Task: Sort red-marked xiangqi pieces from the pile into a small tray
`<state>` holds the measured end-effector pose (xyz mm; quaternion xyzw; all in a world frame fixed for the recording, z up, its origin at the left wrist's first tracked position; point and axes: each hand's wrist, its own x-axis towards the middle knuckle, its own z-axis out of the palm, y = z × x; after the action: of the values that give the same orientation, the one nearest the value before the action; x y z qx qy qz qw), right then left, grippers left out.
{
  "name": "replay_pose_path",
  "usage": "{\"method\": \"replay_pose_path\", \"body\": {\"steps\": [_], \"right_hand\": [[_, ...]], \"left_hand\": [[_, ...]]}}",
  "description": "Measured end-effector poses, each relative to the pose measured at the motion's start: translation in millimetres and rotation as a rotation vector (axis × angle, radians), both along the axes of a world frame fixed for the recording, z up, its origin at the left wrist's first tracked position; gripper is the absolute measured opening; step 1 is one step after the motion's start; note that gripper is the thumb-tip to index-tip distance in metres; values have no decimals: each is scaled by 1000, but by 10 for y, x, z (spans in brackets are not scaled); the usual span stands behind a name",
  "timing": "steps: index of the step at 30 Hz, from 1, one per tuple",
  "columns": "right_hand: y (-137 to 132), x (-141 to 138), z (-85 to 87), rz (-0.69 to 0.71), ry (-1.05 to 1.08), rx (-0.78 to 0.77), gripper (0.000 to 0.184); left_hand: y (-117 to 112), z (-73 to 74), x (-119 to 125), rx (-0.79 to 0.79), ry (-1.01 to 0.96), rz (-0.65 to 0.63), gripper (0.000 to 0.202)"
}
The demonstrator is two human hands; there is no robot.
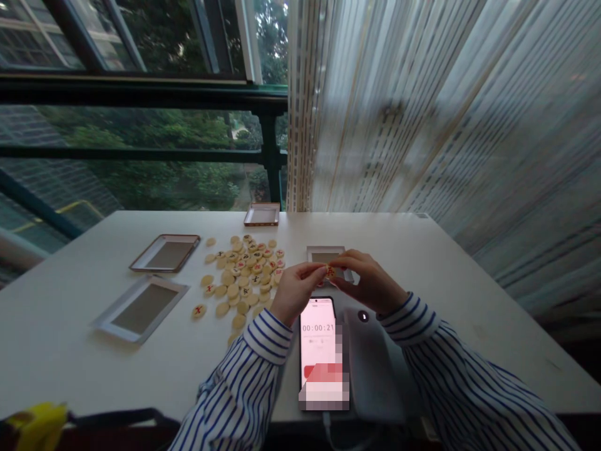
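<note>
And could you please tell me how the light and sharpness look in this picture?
Head view: dim, soft light without harsh shadows; curtain streaked and stretched toward the right edge; phone screen bright, its lower part pixelated; round piece between the left hand and right hand too small to read clearly.

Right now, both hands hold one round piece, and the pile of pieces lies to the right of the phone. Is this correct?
Not quite: the head view shows the pile of pieces left of the phone. The left hand and right hand do hold one round piece.
</note>
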<state>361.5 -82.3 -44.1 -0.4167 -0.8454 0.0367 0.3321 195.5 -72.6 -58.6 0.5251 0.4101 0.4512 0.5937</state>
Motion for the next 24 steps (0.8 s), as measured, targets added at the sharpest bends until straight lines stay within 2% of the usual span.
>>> {"method": "replay_pose_path", "body": {"steps": [8, 14, 20, 24], "right_hand": [[74, 106, -103, -28, 2, -12, 17], [171, 168, -86, 19, -82, 0, 20], [262, 217, -54, 68, -150, -60, 15], [325, 239, -27, 95, -169, -106, 13]], "left_hand": [[137, -109, 92, 5, -19, -34, 24], [170, -154, 122, 22, 23, -1, 23], [207, -254, 114, 34, 33, -11, 27], [223, -308, 70, 146, 181, 18, 28]]}}
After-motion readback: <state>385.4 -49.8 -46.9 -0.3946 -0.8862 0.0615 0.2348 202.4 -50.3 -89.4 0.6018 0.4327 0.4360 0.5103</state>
